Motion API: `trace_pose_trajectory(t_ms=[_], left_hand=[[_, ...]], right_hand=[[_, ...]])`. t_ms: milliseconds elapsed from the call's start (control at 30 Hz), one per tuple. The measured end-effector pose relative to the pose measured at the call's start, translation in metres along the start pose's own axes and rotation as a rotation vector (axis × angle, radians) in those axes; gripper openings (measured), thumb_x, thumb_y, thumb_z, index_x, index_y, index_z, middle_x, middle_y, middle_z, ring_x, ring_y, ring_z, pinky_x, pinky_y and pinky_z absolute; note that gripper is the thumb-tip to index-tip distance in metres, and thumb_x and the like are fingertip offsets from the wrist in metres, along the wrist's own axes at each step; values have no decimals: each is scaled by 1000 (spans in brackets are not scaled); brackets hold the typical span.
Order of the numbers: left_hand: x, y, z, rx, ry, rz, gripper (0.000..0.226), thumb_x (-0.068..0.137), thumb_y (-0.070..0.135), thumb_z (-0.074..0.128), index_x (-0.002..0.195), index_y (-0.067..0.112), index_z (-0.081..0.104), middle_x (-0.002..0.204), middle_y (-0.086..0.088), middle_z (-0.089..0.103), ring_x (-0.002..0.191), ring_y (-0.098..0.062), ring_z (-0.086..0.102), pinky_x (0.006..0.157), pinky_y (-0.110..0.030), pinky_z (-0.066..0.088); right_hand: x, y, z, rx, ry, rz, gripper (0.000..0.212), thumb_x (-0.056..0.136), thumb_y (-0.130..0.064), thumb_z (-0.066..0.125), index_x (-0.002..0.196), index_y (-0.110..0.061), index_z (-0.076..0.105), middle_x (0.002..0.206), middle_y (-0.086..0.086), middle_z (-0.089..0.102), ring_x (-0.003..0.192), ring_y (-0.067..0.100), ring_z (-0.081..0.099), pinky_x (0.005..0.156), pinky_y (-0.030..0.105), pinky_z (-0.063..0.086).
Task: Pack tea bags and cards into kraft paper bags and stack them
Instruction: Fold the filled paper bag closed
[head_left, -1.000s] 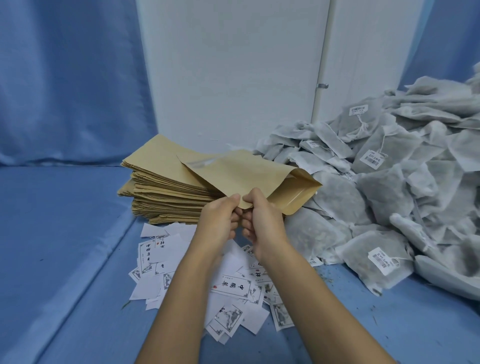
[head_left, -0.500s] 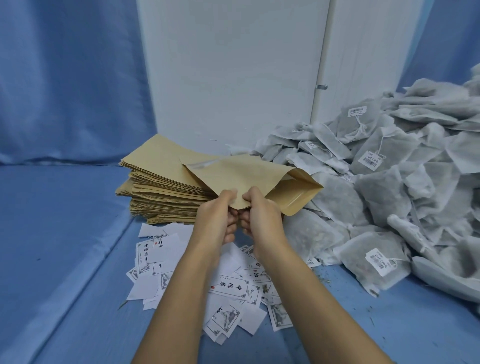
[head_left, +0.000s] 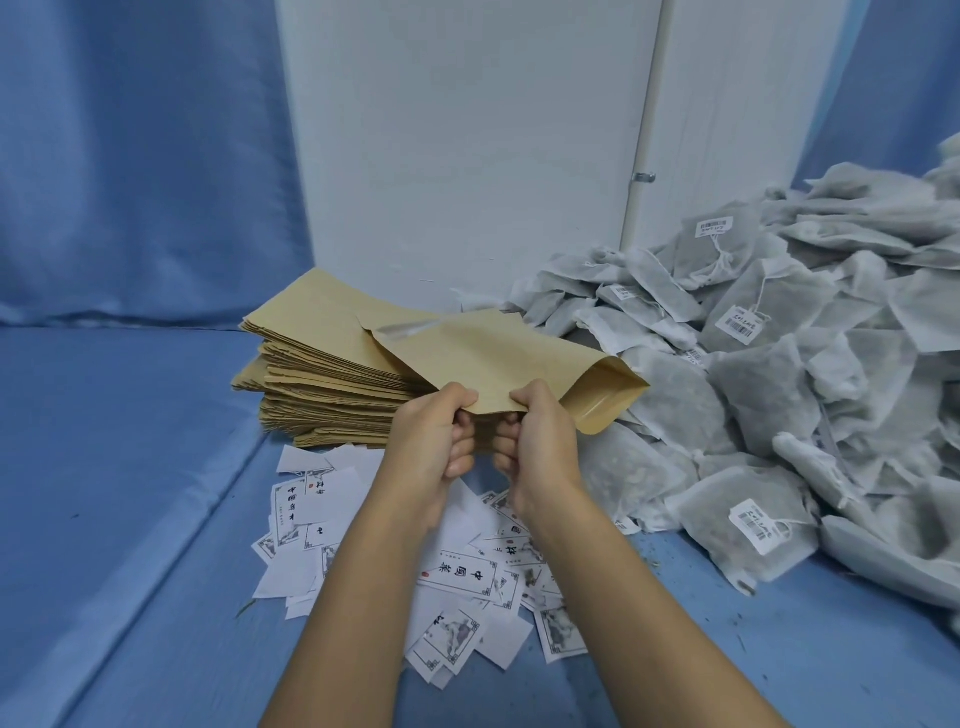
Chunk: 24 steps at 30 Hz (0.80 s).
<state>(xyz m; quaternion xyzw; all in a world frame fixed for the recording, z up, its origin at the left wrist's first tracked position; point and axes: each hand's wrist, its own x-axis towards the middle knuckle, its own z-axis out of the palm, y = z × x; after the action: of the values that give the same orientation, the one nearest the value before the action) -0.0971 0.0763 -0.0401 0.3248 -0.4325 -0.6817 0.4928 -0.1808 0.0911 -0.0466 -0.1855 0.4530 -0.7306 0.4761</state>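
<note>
Head view, the only one: both hands are up over the blue bench (head_left: 156, 467), and they share one kraft bag (head_left: 498, 364). The left hand (head_left: 434, 441) pinches the bag's near edge, thumb on top, fingers (head_left: 462, 447) curled underneath and clenched on the paper. The right hand (head_left: 540, 447) does the same just beside it, thumb over the edge, fingers (head_left: 506, 447) tucked under (knuckles of the two hands close, not quite touching). The bag lies nearly flat in the air, its far end stretching away from the fingers, its right-hand end gaping a little so the pale inner lining shows.

Beyond the left fingers, and partly beneath the held bag, sits the stack (head_left: 322, 384) of flat kraft bags, resting on the bench. Whether the held bag touches the top of the stack cannot be told.

Below the fingers, under both forearms, the cards (head_left: 462, 571) lie scattered on the bench, overlapping, some printed side up, some blank.

Off to the right of the right fingers rises the heap of tea bags (head_left: 779, 395), grey mesh pouches with strings and barcode tags, reaching almost to the held bag's open end.

Behind it all stands a white panel (head_left: 467, 156), blue cloth (head_left: 130, 156) hanging to either side.
</note>
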Motion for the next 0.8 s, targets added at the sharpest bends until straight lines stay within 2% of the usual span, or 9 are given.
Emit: trace_pose_trajectory(t_ms=[100, 367, 467, 533, 567, 667, 800], left_hand=[[1, 2, -2, -49, 0, 6, 36, 90, 5, 48, 57, 12, 34, 37, 7, 24, 29, -4, 17, 29, -15, 12], [2, 4, -5, -89, 37, 6, 38, 89, 4, 48, 56, 14, 32, 35, 7, 24, 28, -4, 17, 29, -13, 11], [2, 2, -1, -32, 226, 64, 34, 85, 8, 50, 57, 16, 32, 39, 6, 26, 33, -9, 18, 35, -17, 14], [1, -4, 6, 87, 364, 179, 29, 79, 20, 53, 57, 18, 34, 48, 2, 33, 46, -16, 28, 46, -26, 24], [0, -7, 9, 128, 383, 222, 28, 78, 25, 55, 56, 17, 40, 50, 3, 40, 50, -18, 35, 51, -28, 29], [-3, -14, 13, 135, 362, 222, 19, 82, 18, 58, 63, 16, 58, 47, 8, 53, 50, -12, 49, 48, -23, 39], [0, -10, 10, 95, 400, 212, 21, 83, 11, 56, 62, 16, 53, 47, 10, 52, 38, -1, 45, 41, -17, 35]], right_hand=[[1, -1, -1, 7, 0, 13, 30, 89, -20, 43, 61, -16, 32, 38, -8, 26, 31, 7, 16, 32, 16, 13], [2, -2, -2, 34, 41, 10, 28, 87, -16, 41, 62, -16, 31, 37, -9, 25, 30, 6, 15, 31, 16, 12], [1, 3, 0, -20, 53, -28, 27, 87, -14, 42, 61, -15, 33, 37, -9, 28, 29, 7, 20, 31, 17, 17], [-1, 7, 3, -103, 43, -72, 27, 87, -14, 43, 60, -14, 37, 38, -8, 33, 30, 7, 26, 34, 19, 23], [-2, 8, 4, -144, 29, -87, 28, 87, -15, 43, 59, -13, 39, 38, -8, 36, 31, 7, 28, 36, 21, 26], [-7, 7, 6, -156, -36, -71, 33, 89, -16, 41, 57, -12, 41, 37, -4, 41, 28, 8, 31, 33, 15, 25], [-7, 6, 5, 40, -37, 40, 29, 89, -17, 41, 61, -15, 34, 37, -7, 29, 30, 7, 18, 30, 18, 15]])
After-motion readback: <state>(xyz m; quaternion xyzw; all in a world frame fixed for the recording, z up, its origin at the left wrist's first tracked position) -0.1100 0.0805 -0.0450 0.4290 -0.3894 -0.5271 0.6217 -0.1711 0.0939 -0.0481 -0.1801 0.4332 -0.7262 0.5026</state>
